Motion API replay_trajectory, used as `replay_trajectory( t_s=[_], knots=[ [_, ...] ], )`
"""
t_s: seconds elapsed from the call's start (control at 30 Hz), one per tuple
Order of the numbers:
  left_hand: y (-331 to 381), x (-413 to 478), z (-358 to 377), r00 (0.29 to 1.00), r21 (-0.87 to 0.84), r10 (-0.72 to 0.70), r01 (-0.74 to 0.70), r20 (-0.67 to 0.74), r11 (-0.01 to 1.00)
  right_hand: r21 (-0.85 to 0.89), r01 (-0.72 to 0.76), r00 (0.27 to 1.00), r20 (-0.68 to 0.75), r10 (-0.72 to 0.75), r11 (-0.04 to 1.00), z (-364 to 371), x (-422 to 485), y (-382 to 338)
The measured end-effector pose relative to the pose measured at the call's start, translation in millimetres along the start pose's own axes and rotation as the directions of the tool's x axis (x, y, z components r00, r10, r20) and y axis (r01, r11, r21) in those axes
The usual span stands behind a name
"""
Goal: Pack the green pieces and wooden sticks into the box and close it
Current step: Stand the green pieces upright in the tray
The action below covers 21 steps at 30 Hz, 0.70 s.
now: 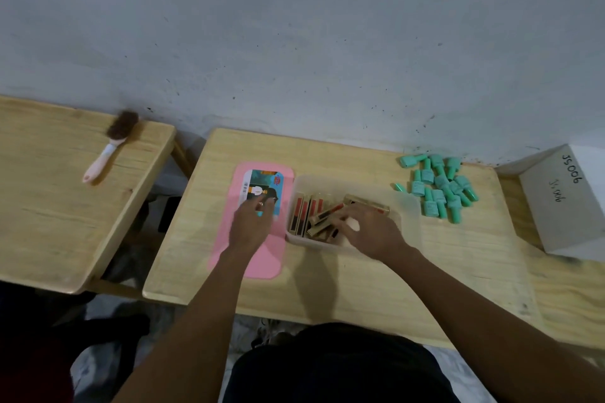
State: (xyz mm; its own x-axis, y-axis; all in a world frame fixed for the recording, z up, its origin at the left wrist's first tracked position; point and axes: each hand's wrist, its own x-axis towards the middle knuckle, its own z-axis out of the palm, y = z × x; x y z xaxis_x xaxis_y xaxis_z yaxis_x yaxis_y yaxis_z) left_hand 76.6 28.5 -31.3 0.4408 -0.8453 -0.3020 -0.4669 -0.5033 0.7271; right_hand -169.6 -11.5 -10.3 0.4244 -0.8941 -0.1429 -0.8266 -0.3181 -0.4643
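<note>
- Your right hand (370, 229) reaches into the translucent box (409, 206), which sits open at the middle of the table (360, 285).
- Its fingers curl down onto the wooden sticks (307, 213). The blur keeps you from telling whether they pinch one or only touch the pile.
- The sticks, gold with red and dark faces, fill the left part of the box. Some stand in a row against the left wall and others lie crossed under your fingers.
- The right part of the box shows only its pale bottom.
- Your left hand (250, 226) lies on the pink lid (252, 258), fingers straight and slightly spread over its printed label.
- The lid lies flat on the table, touching the left side of the box.
- The green pieces (438, 186) lie in a loose heap on the table to the right of the box, near the wall, all outside it.
- A white carton (563, 203) with handwriting on it stands at the table's right end.
- A brush (109, 147) with a pale handle lies on the side table (49, 206) to your left.
</note>
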Motion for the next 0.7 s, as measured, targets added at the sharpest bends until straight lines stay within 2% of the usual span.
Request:
replay_trajectory(
  t_s=[0.07, 0.13, 0.2, 0.3, 0.47, 0.7],
  knots=[
    [13, -7, 9, 0.991, -0.044, 0.114, -0.111, 0.069, 0.993, -0.044, -0.146, 0.985, -0.105, 0.141, 0.988, -1, 9, 12],
    [22, -10, 18, 0.983, -0.019, 0.176, -0.176, 0.049, 0.984, -0.154, -0.27, 0.963, -0.023, 0.27, 0.95, -3, 17, 21],
    [27, -11, 24, 0.983, 0.006, 0.183, -0.183, 0.0, 0.983, -0.262, -0.31, 0.942, 0.045, 0.332, 0.914, -3, 22, 28],
    [25, -7, 26, 0.984, 0.033, 0.18, -0.179, -0.014, 0.983, -0.381, -0.283, 0.948, 0.029, 0.317, 0.88, 6, 27, 38],
    [29, -11, 24, 0.984, 0.035, 0.176, -0.175, -0.005, 0.984, -0.466, -0.235, 0.971, -0.069, 0.23, 0.853, 15, 34, 46],
    [26, -10, 29, 0.988, -0.007, 0.154, -0.154, 0.012, 0.988, -0.553, -0.184, 0.981, -0.056, 0.185, 0.812, 18, 29, 48]
  ],
)
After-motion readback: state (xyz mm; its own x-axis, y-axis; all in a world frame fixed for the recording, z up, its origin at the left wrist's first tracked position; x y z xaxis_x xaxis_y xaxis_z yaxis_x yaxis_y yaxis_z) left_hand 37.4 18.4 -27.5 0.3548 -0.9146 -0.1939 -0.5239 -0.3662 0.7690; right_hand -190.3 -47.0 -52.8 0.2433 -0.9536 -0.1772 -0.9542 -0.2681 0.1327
